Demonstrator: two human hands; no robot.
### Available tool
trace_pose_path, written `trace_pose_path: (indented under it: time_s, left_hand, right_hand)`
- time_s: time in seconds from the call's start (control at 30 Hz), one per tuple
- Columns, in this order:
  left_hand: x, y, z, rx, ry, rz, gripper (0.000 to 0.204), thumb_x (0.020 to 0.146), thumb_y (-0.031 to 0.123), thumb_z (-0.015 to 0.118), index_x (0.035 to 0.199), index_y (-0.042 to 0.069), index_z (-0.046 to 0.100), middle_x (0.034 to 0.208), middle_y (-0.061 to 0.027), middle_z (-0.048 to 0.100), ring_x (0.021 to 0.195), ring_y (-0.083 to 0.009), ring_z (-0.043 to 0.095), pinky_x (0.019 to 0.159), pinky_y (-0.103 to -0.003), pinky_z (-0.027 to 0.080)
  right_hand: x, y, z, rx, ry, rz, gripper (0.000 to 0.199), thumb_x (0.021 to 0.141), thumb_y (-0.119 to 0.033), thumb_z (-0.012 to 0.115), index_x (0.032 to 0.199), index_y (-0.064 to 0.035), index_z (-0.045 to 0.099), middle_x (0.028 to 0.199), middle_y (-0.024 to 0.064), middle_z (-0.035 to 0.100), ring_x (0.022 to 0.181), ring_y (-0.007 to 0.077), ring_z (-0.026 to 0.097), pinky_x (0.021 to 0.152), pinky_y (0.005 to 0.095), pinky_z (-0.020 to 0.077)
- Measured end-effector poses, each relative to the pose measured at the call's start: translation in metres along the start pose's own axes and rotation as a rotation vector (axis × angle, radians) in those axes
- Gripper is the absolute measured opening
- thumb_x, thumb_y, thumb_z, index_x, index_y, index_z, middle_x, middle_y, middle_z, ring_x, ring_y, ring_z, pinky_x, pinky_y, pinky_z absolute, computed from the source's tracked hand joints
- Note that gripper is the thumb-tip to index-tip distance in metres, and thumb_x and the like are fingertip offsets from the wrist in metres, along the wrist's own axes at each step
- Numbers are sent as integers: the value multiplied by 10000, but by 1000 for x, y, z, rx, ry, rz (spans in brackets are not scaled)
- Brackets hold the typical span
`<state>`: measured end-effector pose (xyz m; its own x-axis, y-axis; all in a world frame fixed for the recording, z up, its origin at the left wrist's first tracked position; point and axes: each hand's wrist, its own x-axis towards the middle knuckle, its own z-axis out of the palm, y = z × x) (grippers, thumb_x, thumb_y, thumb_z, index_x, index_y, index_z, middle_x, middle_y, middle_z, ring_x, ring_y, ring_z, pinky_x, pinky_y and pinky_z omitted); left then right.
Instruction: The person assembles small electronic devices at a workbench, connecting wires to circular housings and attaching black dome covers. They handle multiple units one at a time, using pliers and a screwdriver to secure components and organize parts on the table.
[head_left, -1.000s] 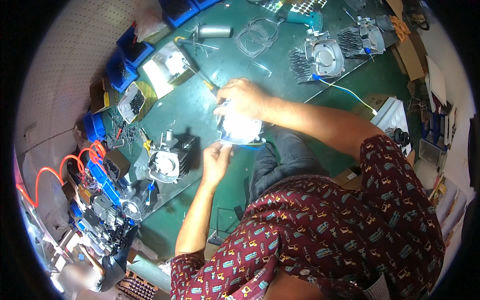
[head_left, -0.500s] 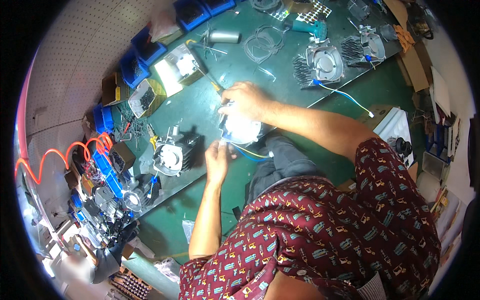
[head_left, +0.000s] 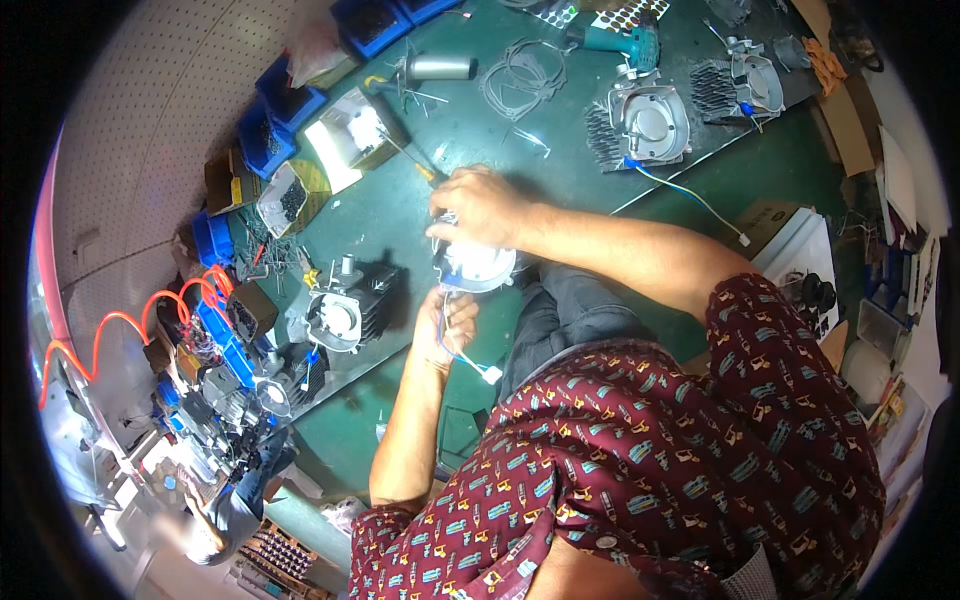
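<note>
A green worktop (head_left: 420, 215) carries the parts. On it lie a finned black cylinder block (head_left: 348, 308) near its front edge, a round grey cover (head_left: 650, 122) with a blue and yellow lead (head_left: 690, 195), a second finned housing (head_left: 750, 85), a teal power drill (head_left: 625, 40), a grey gasket ring (head_left: 515, 75), a metal tube (head_left: 438, 68), a screwdriver (head_left: 405, 155), blue bins (head_left: 270, 125) of small parts and open cartons (head_left: 350, 140) along the far side.

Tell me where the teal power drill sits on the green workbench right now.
In the head view the teal power drill lies at the far edge of the green workbench, right of centre, just beyond the round finned metal housing and right of the loose grey gaskets.
</note>
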<state>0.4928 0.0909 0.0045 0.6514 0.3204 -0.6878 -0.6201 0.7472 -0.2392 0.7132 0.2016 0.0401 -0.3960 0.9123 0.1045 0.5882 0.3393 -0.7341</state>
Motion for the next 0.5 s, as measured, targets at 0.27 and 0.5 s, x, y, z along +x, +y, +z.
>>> trace_pose_path:
  time_s: [0.27,0.5]
  left_hand:
    - [-21,-16,16,636,505,428,291,1010,303,482,925,54,607,744,-27,576,596,-132,505,480,-258,355]
    - [-117,-3,2,1291,621,980,185,976,141,605,1045,-18,668,852,-62,674,746,-107,608,664,-279,509]
  right_hand:
    - [12,-7,16,101,-72,-2,334,822,-388,747,916,-68,721,956,163,722,967,352,669,888,460,512]
    - [22,-37,14,-142,-156,37,480,852,-447,711,1151,-72,695,1381,173,573,1284,354,513,1072,486,388]
